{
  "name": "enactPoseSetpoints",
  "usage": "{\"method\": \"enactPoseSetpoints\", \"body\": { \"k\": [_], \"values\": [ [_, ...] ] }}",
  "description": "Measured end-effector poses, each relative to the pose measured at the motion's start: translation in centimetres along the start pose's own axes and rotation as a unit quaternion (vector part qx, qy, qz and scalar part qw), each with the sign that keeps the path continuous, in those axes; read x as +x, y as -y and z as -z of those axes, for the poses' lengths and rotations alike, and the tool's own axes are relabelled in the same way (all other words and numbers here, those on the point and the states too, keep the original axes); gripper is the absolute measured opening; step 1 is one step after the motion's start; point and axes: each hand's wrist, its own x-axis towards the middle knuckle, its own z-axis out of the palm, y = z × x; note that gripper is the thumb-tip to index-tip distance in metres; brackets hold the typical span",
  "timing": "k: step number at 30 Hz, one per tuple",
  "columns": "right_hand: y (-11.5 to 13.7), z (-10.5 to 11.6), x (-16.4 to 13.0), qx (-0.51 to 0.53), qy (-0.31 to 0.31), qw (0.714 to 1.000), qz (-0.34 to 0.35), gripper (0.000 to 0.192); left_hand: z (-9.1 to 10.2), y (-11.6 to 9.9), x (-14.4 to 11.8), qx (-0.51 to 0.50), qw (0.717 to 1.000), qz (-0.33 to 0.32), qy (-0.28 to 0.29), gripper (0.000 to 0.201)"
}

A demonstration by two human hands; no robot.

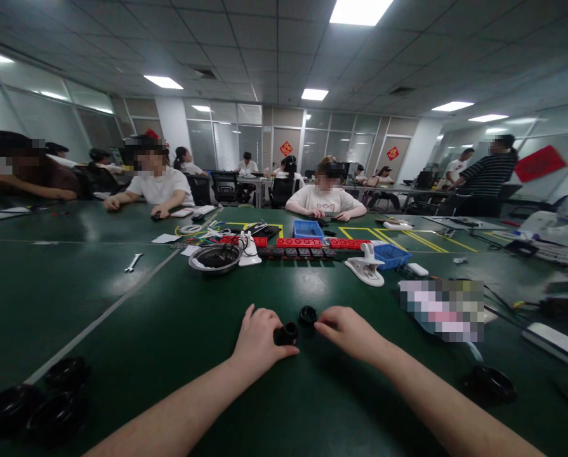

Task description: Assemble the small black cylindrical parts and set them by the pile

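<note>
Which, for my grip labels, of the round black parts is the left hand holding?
The black cylinder gripped by the left hand; others lie outside its grasp.

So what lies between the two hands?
In the head view: a hollow black piece in the left hand and a round black piece by the right hand.

A black tube (290,332) is held with its round mouth exposed and its other end hidden. A hollow, round black piece (307,315) is placed just beside it, slightly nearer the worktop's (169,343) far edge.
</note>
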Motion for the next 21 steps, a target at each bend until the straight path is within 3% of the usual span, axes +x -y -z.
{"method": "enactPoseSetpoints", "body": {
  "k": [4, 7, 10, 14, 21],
  "values": [
    [1.5, -2.0, -2.8, 0.021, 0.015, 0.999, -0.037, 0.037, 0.1, -1.9, -0.8, 0.049, 0.998, -0.029, 0.005, 0.046],
    [1.9, -3.9, -3.9, 0.048, -0.021, 0.996, -0.071, 0.051, 0.1, -3.3, -1.5, 0.058, 0.997, -0.041, 0.038, 0.044],
    [2.3, -5.1, -4.0, 0.045, -0.059, 0.993, -0.095, 0.046, 0.2, -4.3, -2.2, 0.053, 0.995, -0.061, 0.067, 0.041],
    [2.8, -5.3, -3.9, 0.051, -0.077, 0.99, -0.107, 0.03, 0.2, -4.6, -2.9, 0.031, 0.992, -0.095, 0.078, 0.042],
    [2.9, -4.9, -5.4, 0.066, -0.119, 0.98, -0.144, 0.031, -0.1, -3.7, -2.9, -0.015, 0.991, -0.105, 0.078, 0.037]
  ]
}}
